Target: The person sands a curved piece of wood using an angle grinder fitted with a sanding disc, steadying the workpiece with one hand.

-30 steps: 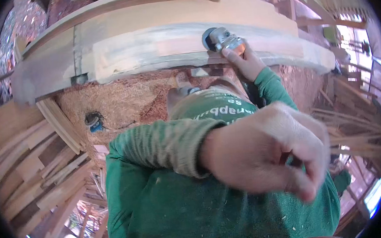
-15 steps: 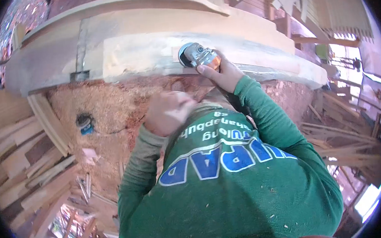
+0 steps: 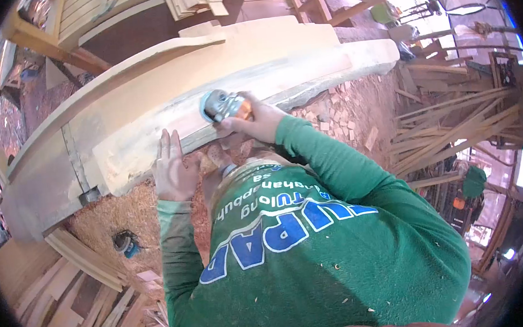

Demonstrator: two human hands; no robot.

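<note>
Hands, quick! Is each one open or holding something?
Left hand: open, holding nothing, fingers stretched over the edge of the big wooden piece.
Right hand: closed around a power tool.

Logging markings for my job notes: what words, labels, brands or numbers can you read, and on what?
"TUPAD": green shirt, blue letters, upside down
"TUlong": shirt
"nghanapbuh": shirt, ends unclear
"sa": shirt
Shirt's farthest line: too small to read
Power tool: no readable marking

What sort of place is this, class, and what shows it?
Probably a woodworking workshop: a hand holds a power tool on a long wooden piece, wood chips litter the ground, and cut boards lie piled nearby.
</note>
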